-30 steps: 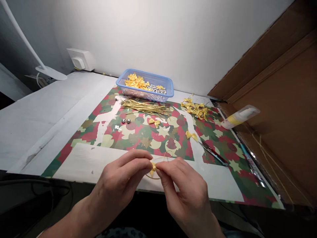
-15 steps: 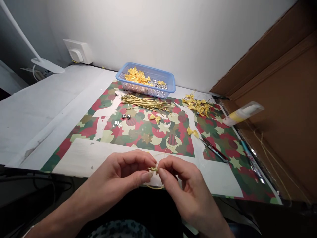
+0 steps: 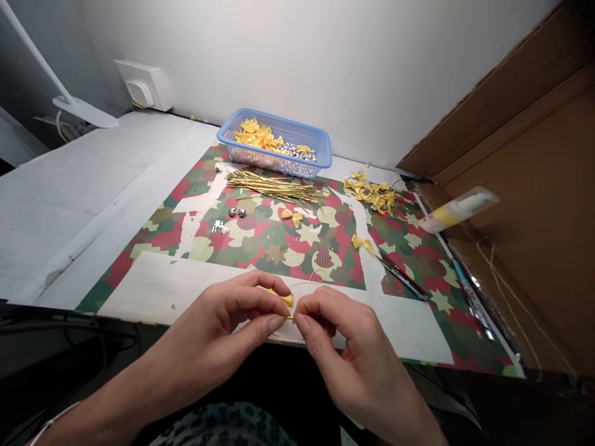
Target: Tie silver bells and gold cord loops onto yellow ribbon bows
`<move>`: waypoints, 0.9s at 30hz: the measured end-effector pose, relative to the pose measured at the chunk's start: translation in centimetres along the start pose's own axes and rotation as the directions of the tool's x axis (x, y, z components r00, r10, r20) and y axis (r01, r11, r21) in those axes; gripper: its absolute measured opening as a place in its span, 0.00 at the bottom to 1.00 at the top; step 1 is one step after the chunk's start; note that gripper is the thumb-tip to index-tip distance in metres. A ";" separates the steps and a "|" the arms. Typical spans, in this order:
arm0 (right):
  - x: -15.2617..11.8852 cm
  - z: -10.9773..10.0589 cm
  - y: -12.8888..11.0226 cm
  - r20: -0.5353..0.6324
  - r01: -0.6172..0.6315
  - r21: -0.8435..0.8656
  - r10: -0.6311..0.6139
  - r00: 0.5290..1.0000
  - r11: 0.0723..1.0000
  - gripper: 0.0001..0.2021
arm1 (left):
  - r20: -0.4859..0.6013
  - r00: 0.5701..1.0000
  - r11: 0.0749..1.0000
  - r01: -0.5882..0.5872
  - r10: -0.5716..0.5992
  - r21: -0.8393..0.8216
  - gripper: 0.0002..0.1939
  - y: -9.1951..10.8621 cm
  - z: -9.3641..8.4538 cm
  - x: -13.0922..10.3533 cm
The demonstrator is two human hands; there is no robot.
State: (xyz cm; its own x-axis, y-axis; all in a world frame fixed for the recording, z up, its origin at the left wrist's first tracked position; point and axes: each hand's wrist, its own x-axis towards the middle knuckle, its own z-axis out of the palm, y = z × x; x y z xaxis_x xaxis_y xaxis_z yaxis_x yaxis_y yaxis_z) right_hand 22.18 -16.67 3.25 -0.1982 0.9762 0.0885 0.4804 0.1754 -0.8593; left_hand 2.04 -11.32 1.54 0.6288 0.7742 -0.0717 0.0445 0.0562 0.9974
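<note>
At the table's front edge, my left hand (image 3: 232, 328) and my right hand (image 3: 346, 344) pinch a thin gold tie (image 3: 290, 318) between their fingertips, almost touching. A yellow bow (image 3: 287, 300) shows behind my left fingers, partly hidden by them. The tie's thin loop (image 3: 318, 274) rises behind my right fingers. Farther back lie a loose yellow bow (image 3: 292, 217), a second one (image 3: 362, 243) to its right, two silver bells (image 3: 237, 212) and a bundle of gold ties (image 3: 274, 188).
A blue basket (image 3: 322, 162) holds yellow bows and silver bells. Right of it are a pile of tied bows (image 3: 372, 192), scissors (image 3: 402, 277), a glue bottle (image 3: 458, 210) and a cardboard wall (image 3: 520, 155). A lamp base (image 3: 86, 113) stands back left.
My left fingers have shifted slightly, and more of the yellow bow now shows behind them. Both hands still pinch at the same place. The view has tilted a little.
</note>
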 end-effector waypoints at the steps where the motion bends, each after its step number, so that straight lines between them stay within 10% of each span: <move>1: 0.0 0.0 0.1 0.004 -0.001 0.017 0.001 1.000 1.000 0.09 | 0.000 1.000 1.000 0.012 -0.012 -0.024 0.11 -0.1 0.0 0.0; 27: 0.1 1.1 0.2 -0.113 0.007 -0.026 -0.010 0.994 1.000 0.09 | -0.076 0.997 1.000 -0.003 0.004 0.010 0.09 0.2 0.5 0.3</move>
State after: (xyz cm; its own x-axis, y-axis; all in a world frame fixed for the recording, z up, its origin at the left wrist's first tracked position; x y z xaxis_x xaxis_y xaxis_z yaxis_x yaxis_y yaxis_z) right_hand 21.34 -16.71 2.56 -0.1050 0.9826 0.1530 0.5011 0.1852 -0.8453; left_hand 2.59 -11.37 1.68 0.5682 0.8201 -0.0678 0.0502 0.0476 0.9976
